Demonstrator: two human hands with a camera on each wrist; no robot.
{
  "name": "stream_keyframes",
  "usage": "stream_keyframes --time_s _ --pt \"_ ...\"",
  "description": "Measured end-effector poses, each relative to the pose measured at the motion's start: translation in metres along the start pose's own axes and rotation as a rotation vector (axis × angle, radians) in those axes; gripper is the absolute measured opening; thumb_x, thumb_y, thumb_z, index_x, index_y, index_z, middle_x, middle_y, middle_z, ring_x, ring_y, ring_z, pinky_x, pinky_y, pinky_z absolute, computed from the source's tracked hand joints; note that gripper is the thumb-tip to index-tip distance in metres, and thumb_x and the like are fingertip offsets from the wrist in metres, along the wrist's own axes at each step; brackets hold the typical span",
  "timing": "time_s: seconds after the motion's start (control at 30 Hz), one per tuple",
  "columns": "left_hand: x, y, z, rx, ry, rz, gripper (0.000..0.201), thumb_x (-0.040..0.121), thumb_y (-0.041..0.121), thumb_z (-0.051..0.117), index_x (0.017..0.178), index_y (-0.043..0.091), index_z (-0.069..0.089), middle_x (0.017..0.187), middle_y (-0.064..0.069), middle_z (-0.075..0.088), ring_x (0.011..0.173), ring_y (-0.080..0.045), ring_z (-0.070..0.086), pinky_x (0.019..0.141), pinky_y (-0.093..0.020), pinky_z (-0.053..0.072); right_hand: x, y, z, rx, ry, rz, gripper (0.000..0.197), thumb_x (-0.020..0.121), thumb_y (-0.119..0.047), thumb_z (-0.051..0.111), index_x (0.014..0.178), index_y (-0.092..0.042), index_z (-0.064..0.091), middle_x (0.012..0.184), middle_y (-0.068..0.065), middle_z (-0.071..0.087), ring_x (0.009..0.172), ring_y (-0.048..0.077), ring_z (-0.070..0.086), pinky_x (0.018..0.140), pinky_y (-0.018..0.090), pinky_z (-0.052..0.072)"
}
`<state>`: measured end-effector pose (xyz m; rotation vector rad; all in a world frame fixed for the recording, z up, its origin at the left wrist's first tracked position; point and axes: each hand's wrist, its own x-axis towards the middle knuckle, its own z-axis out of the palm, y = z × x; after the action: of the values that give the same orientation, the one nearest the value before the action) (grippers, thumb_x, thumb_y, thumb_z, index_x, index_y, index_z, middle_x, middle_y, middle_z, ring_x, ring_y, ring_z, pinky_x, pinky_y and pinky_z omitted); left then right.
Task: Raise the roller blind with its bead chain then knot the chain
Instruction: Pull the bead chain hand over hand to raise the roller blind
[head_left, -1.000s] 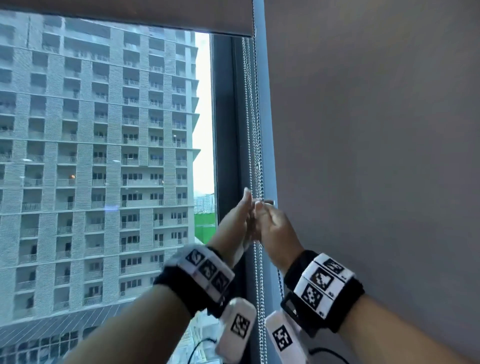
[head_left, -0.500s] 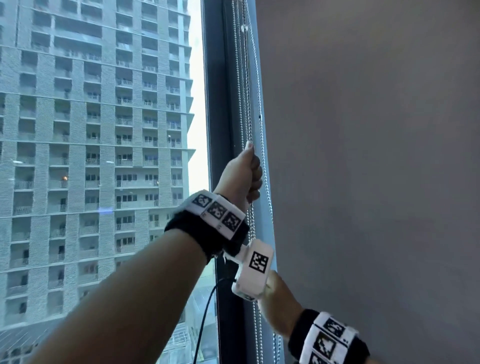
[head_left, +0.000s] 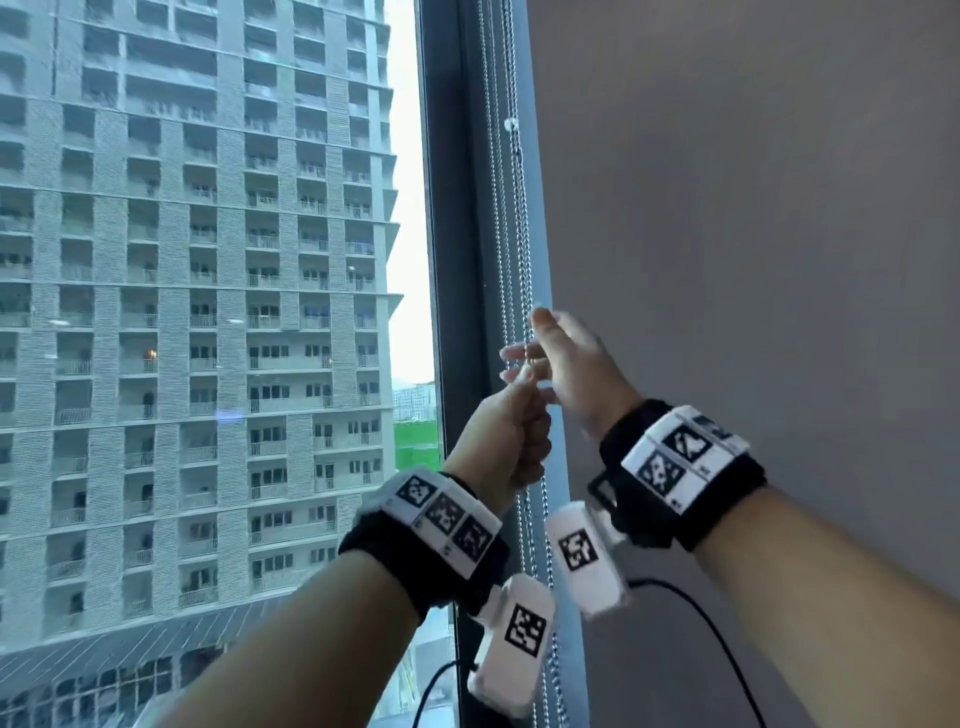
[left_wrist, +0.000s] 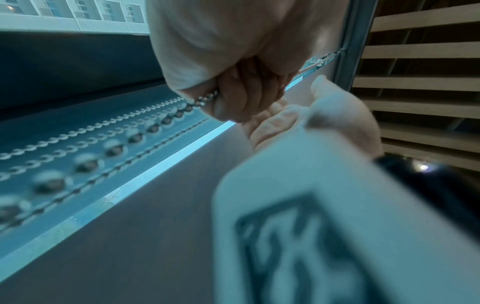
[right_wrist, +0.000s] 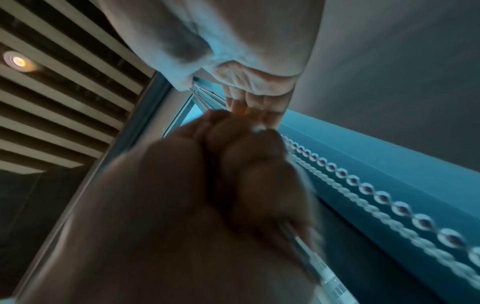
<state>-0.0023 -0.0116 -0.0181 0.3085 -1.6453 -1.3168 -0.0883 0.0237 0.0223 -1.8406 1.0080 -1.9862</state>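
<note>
The metal bead chain (head_left: 521, 228) hangs in several strands along the dark window frame. My left hand (head_left: 511, 436) is closed in a fist round one strand, and beads run out of its fingers (left_wrist: 241, 98) in the left wrist view. My right hand (head_left: 566, 364) is just above it, fingers straight and spread across the chain, gripping nothing. Its flat palm (left_wrist: 332, 115) shows beside the left fist. From the right wrist, the straight right fingers (right_wrist: 249, 102) lie beyond the dark left fist (right_wrist: 207, 185), with the chain (right_wrist: 384, 198) alongside. The blind itself is out of view.
The dark window frame (head_left: 457, 260) stands left of the chain, with glass and a high-rise block beyond. A grey wall (head_left: 727, 260) fills the right. A white connector (head_left: 511, 123) sits on the chain higher up. A black cable (head_left: 701, 623) hangs under my wrists.
Half a second ago my left hand held the chain high and my right was low. The left has since pulled down, and the right has risen above it with fingers spread.
</note>
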Motion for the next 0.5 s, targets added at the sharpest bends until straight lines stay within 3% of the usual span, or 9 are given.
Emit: stream_keyframes --time_s 0.07,0.17,0.27,0.33,0.4,0.5 --pt "-0.004 -0.016 -0.004 0.037 0.007 -0.039 0.049 0.092 0.053 0.04 0.053 0.024 0.036 0.051 0.002 0.024 0.044 -0.011 0.018 0.046 -0.025 0.008 0.01 -0.013 0.001 0.012 -0.038 0.003 0.037 0.099 -0.035 0.037 0.122 -0.008 0.045 0.097 0.01 0.065 0.074 0.02 0.065 0.062 0.03 0.052" --pt "-0.014 -0.047 -0.011 0.078 -0.016 -0.116 0.045 0.079 0.062 0.051 0.079 0.017 0.054 0.067 -0.011 0.04 0.061 -0.016 0.035 0.054 -0.029 0.021 0.017 -0.023 0.004 0.078 -0.063 0.034 0.03 0.099 -0.035 0.036 0.113 -0.011 0.047 0.078 0.005 0.06 0.058 0.015 0.057 0.053 0.027 0.049" --pt "-0.028 -0.062 -0.017 0.108 -0.084 -0.168 0.027 0.095 0.035 0.044 0.082 0.013 0.055 0.061 -0.01 0.047 0.05 -0.017 0.046 0.048 -0.021 0.031 0.014 -0.019 0.012 0.059 -0.016 0.036 0.035 0.1 -0.036 0.031 0.08 -0.014 0.049 0.056 -0.001 0.04 0.039 0.006 0.034 0.039 0.021 0.029" --pt "-0.034 -0.064 -0.019 0.164 -0.132 -0.176 0.025 0.098 0.029 0.04 0.091 0.01 0.054 0.064 -0.01 0.047 0.05 -0.018 0.045 0.047 -0.022 0.03 0.008 -0.012 0.018 -0.007 0.039 -0.049 0.039 0.101 -0.031 0.03 0.067 -0.016 0.041 0.053 -0.001 0.035 0.032 0.003 0.03 0.034 0.016 0.026" --pt "-0.033 -0.06 -0.023 0.152 -0.154 -0.195 0.034 0.097 0.039 0.039 0.099 0.009 0.054 0.077 -0.013 0.049 0.061 -0.019 0.047 0.054 -0.027 0.034 0.002 -0.007 0.024 -0.038 0.031 -0.094 0.039 0.101 -0.027 0.03 0.064 -0.017 0.038 0.051 -0.001 0.033 0.03 0.003 0.029 0.034 0.014 0.025" --pt "-0.024 -0.044 -0.035 0.046 -0.163 -0.157 0.068 0.085 0.066 0.034 0.11 0.005 0.052 0.088 -0.011 0.06 0.073 -0.02 0.058 0.067 -0.031 0.047 -0.009 0.003 0.028 -0.051 0.008 -0.109 0.039 0.1 -0.028 0.032 0.063 -0.019 0.038 0.052 -0.004 0.034 0.039 0.004 0.03 0.043 0.021 0.028"
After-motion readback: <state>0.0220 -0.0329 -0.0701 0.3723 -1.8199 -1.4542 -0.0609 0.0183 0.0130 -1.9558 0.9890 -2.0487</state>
